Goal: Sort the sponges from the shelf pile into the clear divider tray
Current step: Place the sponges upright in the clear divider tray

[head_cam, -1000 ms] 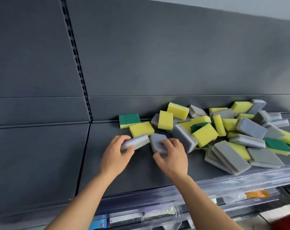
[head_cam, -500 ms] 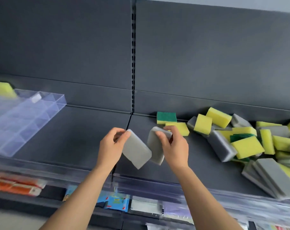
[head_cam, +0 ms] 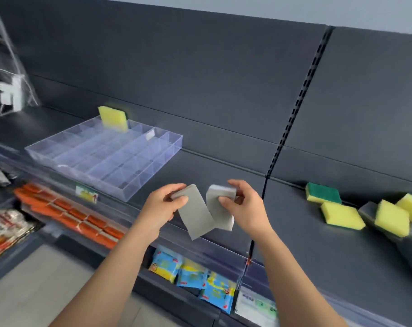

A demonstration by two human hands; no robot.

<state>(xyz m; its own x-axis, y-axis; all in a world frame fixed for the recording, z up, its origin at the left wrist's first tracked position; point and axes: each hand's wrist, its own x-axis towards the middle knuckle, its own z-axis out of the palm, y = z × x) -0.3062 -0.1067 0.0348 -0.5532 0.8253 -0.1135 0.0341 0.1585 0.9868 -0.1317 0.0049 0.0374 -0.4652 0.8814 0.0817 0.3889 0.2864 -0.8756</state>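
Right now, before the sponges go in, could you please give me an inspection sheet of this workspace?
Surface: dark grey shelf.
Job's things: clear divider tray has one yellow sponge standing at its far edge; sponge pile lies to the right.
Clutter: clear plastic bag, far left, blurred.
Grips: left grip holds a grey sponge; right grip holds a second grey sponge.
Cables: nothing seen.
Surroundings: orange packets and blue packets on the lower shelf.
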